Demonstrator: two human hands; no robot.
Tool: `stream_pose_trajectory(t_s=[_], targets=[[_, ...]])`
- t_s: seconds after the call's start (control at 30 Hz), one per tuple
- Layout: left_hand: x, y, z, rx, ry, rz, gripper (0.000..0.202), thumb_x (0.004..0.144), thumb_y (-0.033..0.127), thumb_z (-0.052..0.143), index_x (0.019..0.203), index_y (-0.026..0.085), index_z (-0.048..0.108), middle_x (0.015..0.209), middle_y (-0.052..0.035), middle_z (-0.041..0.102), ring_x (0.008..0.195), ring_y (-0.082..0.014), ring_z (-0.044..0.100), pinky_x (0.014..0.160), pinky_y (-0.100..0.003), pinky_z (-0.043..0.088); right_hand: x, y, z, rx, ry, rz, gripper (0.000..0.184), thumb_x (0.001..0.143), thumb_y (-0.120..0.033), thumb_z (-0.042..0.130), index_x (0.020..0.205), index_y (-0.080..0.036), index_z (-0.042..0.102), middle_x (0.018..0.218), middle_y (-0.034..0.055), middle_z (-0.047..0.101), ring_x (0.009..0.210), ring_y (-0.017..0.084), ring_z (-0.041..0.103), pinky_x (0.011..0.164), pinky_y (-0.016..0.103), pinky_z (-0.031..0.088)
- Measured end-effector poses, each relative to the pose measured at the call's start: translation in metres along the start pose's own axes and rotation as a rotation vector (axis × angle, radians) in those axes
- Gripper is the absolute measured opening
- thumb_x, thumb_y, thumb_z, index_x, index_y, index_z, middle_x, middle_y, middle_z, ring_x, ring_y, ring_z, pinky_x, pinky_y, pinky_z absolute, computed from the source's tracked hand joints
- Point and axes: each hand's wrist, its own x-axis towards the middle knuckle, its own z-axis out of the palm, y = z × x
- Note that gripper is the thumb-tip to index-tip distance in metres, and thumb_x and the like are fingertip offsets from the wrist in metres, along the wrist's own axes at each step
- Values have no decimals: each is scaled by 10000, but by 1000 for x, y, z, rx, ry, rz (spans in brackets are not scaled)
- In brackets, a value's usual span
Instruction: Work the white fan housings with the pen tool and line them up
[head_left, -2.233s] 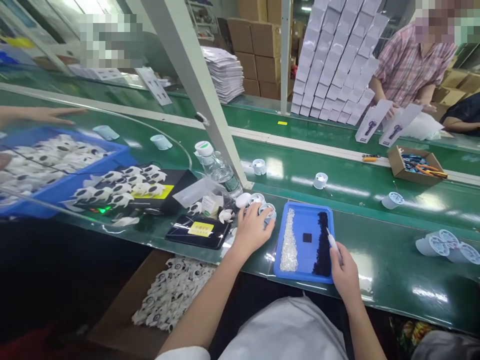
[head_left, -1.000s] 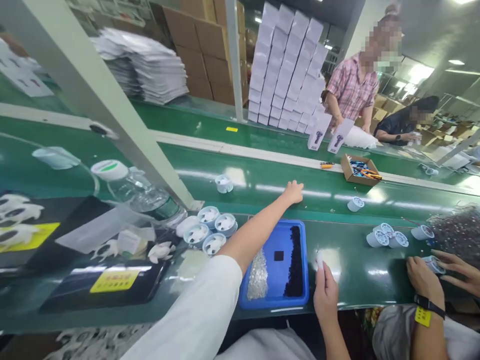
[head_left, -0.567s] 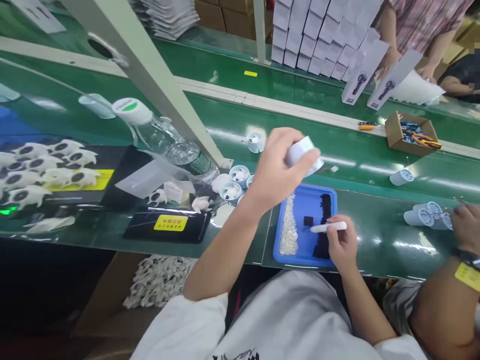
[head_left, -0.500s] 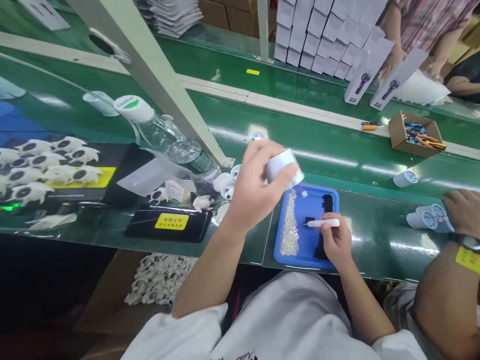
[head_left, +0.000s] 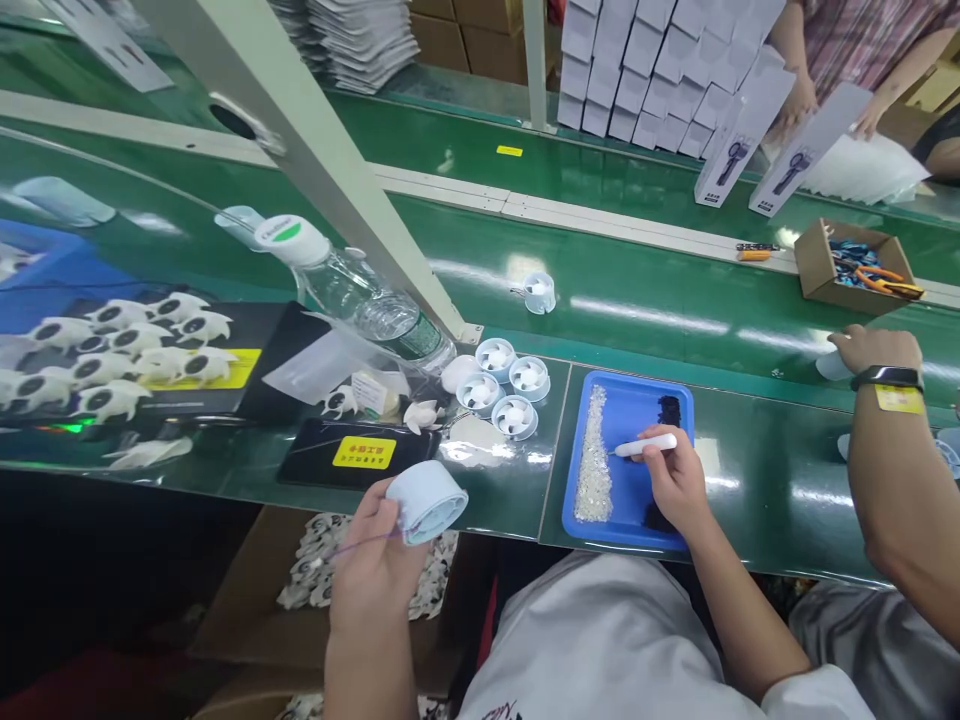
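My left hand [head_left: 382, 545] grips a pale blue round fan housing [head_left: 427, 500] over the bench's near edge, and a thin wire trails from it. In my right hand [head_left: 670, 475] is a white pen-like tool [head_left: 649, 446], its thin tip over the blue tray [head_left: 630, 385]. Small clear pieces [head_left: 595, 465] lie in a strip along the tray's left side. Small black pieces [head_left: 669, 409] sit on its right side, partly hidden by my right hand. Several fan housings with white blades [head_left: 514, 416] stand grouped left of the tray.
A water bottle [head_left: 375, 300] leans by the metal post [head_left: 337, 170]. White fan-blade parts [head_left: 112, 370] lie at left, and more fill a box [head_left: 247, 600] below. One housing [head_left: 538, 292] stands on the green belt. A co-worker's hand [head_left: 877, 352] works at right, near a cardboard box of tools [head_left: 855, 270].
My left hand has come down and left with the fan housing, uncovering the grouped housings. My right hand keeps the tool over the tray. The co-worker's hand has moved farther back.
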Motion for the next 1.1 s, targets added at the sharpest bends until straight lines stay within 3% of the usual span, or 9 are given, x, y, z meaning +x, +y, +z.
stream_pose_trajectory(t_s=[0.2,0.43,0.6,0.8,0.87,1.1], targets=[[-1,6,7,-44,-30,-6,533,292,487,929,660,190,683,616,-1,633,529,-99,540,469,-201,486,1,1,0,-28,2,-3,410,906,-615,490,941,-216,578,842,54,675,654,169,667,641,326,569],[-1,4,12,-62,-92,40,478,350,460,925,680,203,692,632,7,607,548,-97,523,479,-196,459,-1,-1,-4,-186,-8,-142,287,939,-492,485,893,-223,573,832,54,664,708,182,644,661,324,538],[-4,6,11,-36,-117,72,401,478,471,879,745,224,712,699,-15,663,619,-141,577,549,-244,514,-11,-8,-13,-342,-126,-214,247,921,-463,515,844,-235,571,771,33,636,671,176,607,632,303,513],[-9,6,12,2,-17,71,493,423,517,904,784,229,729,725,-12,696,638,-140,609,577,-232,546,-27,8,-23,-231,320,-181,246,957,-467,456,924,-230,511,824,20,576,677,154,590,618,305,504],[-11,5,13,20,-37,95,497,446,517,903,800,215,729,715,-10,692,628,-122,603,581,-206,547,-33,12,-25,-221,349,-168,250,959,-473,460,936,-229,506,837,20,563,692,150,585,609,295,492],[-17,12,18,38,-16,134,503,402,508,925,768,215,744,678,7,688,605,-95,606,555,-153,537,-37,12,-25,-235,266,-185,219,966,-438,472,923,-228,518,796,0,552,663,136,556,630,295,486]])
